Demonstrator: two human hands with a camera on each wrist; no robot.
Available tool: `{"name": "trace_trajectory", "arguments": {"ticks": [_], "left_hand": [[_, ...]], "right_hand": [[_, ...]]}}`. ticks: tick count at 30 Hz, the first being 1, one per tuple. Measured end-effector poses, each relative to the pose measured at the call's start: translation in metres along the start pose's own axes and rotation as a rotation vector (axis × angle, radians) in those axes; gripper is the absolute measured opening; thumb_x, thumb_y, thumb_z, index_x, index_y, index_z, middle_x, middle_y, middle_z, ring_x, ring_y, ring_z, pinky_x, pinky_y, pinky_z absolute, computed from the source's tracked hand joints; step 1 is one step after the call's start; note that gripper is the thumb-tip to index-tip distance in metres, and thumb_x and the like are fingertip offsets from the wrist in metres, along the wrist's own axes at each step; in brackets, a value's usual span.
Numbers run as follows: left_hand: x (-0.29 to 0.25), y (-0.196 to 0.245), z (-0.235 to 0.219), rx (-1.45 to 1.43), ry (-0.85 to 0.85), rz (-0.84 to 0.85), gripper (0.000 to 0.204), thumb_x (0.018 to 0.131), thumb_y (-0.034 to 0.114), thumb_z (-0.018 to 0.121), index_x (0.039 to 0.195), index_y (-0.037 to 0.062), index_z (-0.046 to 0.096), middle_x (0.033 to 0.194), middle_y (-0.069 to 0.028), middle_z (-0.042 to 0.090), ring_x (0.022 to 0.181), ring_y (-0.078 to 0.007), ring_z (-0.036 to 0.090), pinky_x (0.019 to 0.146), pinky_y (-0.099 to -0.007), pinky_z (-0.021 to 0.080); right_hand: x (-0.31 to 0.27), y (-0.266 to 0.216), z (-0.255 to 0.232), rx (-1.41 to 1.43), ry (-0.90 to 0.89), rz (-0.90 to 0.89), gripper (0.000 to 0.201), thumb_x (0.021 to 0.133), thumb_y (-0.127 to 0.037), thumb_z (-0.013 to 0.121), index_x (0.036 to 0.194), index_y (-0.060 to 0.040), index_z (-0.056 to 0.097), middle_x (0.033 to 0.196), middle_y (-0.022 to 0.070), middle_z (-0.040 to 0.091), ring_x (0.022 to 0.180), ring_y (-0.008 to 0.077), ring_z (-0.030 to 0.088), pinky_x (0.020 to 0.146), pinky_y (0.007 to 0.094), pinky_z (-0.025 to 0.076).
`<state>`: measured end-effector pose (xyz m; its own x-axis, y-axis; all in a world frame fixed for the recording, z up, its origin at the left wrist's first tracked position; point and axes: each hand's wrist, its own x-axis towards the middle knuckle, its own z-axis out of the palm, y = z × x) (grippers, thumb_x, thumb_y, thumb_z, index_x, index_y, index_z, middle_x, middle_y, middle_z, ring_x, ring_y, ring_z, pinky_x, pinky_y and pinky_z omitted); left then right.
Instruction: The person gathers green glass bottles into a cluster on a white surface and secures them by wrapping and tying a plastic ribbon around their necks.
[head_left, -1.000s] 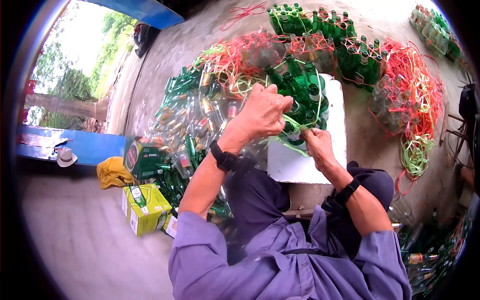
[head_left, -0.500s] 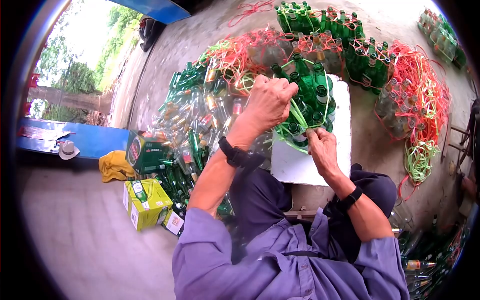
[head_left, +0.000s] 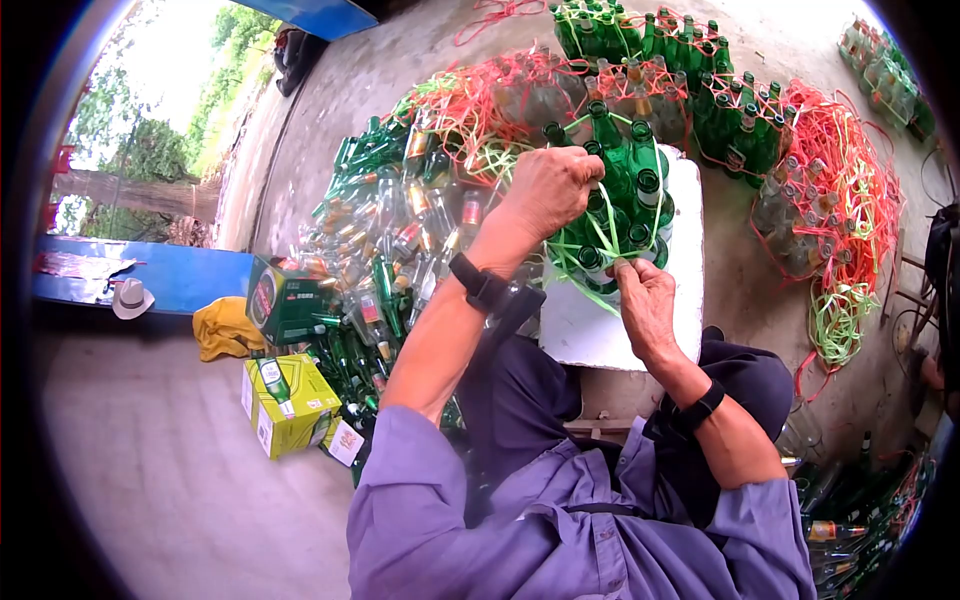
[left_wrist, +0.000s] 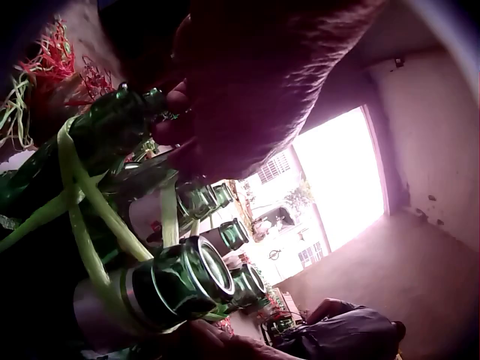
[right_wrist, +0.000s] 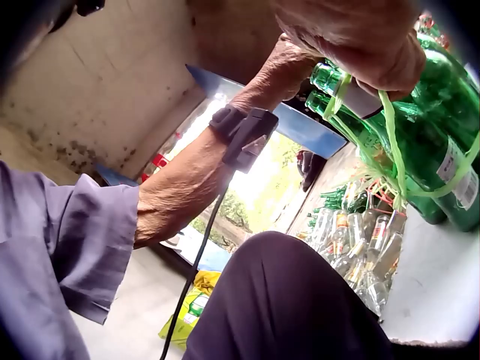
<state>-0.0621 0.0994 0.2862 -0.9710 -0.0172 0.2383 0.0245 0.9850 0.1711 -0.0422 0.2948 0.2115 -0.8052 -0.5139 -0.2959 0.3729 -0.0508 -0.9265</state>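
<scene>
Green bottles (head_left: 616, 157) stand bunched on a white board (head_left: 585, 335), with light green strapping (head_left: 602, 228) around their necks. My left hand (head_left: 553, 192) has its fingers curled and pinches the strapping above the near left bottles. Lower and to the right, my right hand (head_left: 648, 303) pinches the strapping at the near bottle necks. The left wrist view shows the strapping (left_wrist: 94, 202) looped round a bottle neck, the hand dark above it. In the right wrist view the strapping (right_wrist: 391, 142) hangs across the bottles beneath the hand (right_wrist: 352, 37).
Loose clear bottles (head_left: 400, 235) lie in a heap at the left, beside a yellow-green box (head_left: 290, 405) and a dark green box (head_left: 283, 300). Red strapping (head_left: 850, 190) lies over bottles at the right. More green bottle bundles (head_left: 690, 50) stand at the back.
The left hand has moved slightly right and closer to the bottle tops, drawing the strapping more upright. The right hand stays at the near bottle necks. The head view has shifted a little.
</scene>
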Motion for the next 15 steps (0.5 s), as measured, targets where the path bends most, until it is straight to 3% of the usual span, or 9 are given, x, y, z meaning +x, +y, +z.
{"name": "trace_trajectory", "arguments": {"ticks": [6,15], "left_hand": [[0.0,-0.007,0.002,0.081,-0.092,-0.017,0.009,0.079,0.022,0.069,0.083,0.015,0.072,0.077,-0.0078,0.068,0.075,-0.0294,0.067,0.063,-0.0415,0.051],[-0.005,-0.021,0.007,0.044,-0.185,0.078,0.017,0.076,0.011,0.061,0.089,0.0153,0.072,0.074,-0.0127,0.067,0.072,-0.033,0.066,0.063,-0.0416,0.052]], "right_hand": [[-0.003,-0.009,-0.004,-0.001,-0.005,0.088,0.028,0.089,-0.013,0.058,0.065,0.0001,0.062,0.052,-0.0069,0.042,0.05,0.0027,0.031,0.045,0.0247,0.023],[-0.007,-0.008,-0.01,-0.004,-0.015,0.159,0.03,0.087,-0.017,0.06,0.063,-0.0006,0.063,0.049,-0.0067,0.039,0.047,0.004,0.03,0.044,0.026,0.022]]}}
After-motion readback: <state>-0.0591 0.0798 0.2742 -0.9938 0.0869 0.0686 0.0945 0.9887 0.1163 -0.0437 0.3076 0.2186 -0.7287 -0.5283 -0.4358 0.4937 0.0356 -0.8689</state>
